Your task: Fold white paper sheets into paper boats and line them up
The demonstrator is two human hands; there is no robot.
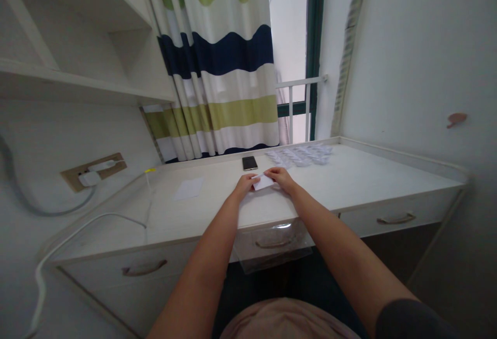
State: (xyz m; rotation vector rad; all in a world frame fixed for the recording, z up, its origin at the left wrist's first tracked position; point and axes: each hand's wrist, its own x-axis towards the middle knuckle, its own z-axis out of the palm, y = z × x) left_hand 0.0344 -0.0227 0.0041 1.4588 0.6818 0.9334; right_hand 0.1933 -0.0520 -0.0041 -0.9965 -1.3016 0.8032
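Head view: my left hand and my right hand both pinch a small white paper, one on each side. It is low over the desk, and I cannot tell if it touches. A phone lies just behind it. A pile of white bits is farther back on my right. A flat sheet lies on my left.

Paper slip: both ends covered by left hand and right hand fingertips, fold state unreadable. White pile at desk rear too small to count. White cable runs off bottom-left edge. Shelf cropped top and left. Clear sheet under desk edge blurred, can't identify.
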